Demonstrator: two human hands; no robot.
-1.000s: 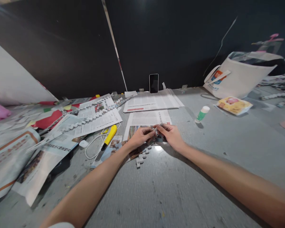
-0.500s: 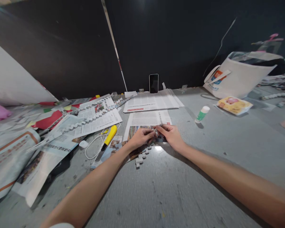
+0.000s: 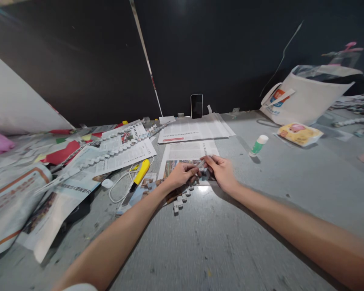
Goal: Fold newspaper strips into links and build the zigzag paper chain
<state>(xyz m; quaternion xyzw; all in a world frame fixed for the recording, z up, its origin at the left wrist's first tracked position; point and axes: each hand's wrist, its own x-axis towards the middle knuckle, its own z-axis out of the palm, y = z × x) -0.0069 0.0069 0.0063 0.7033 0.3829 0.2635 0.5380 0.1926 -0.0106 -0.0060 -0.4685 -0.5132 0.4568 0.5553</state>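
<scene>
Between my two hands is a small pale folded paper strip, held over a newspaper sheet. My left hand is closed, its thumb and fingers pinching the strip's near end. At the strip's other end, my right hand pinches with thumb and forefinger. A zigzag chain of folded paper trails out below my left hand onto the grey table. Whether the strip is joined to this chain is hidden by my fingers.
Left of my hands lie a yellow utility knife, a white cord and a longer paper chain. A phone stands against the dark wall. On the right are a glue stick, a yellow packet and a white bag.
My right hand has shifted slightly up and right, and its fingers have moved along the strip. More of the strip shows between the hands. My left hand has barely moved.
</scene>
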